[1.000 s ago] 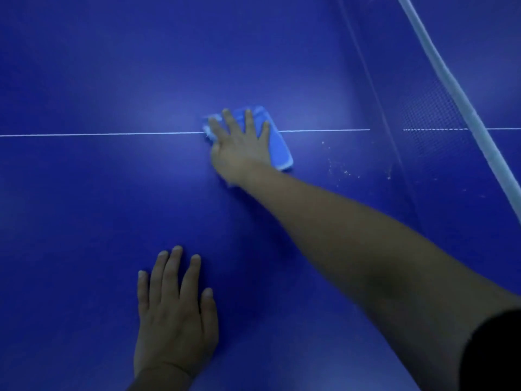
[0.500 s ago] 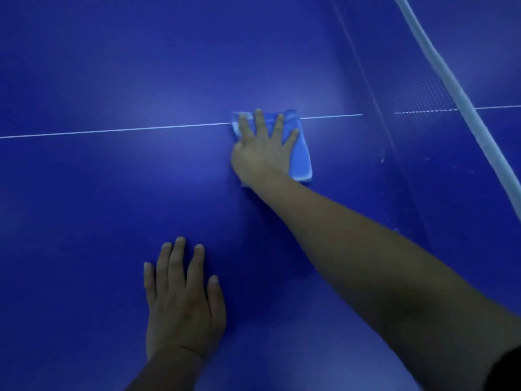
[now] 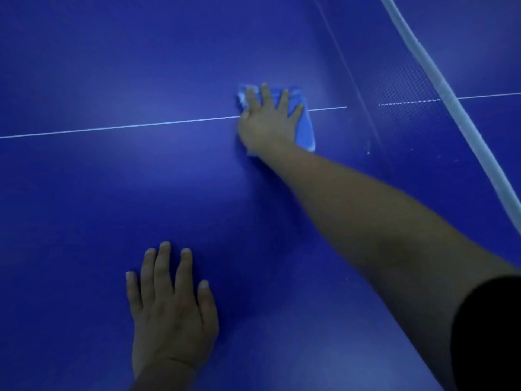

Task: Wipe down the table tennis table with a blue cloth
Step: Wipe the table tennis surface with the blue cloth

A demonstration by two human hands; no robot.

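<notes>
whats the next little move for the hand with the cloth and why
Probably slide the right hand, pressed flat on the blue cloth, right toward the net: pale specks lie on the table near the net's foot, just beyond the cloth.

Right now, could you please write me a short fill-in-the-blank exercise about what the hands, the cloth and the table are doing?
1. The right hand presses flat on the blue ____.
2. The left hand lies flat on the table, holding ____.
3. The cloth covers part of the thin white ____ on the table.
4. The net stands to the ____ of the cloth.

Missing words: cloth; nothing; line; right
</notes>
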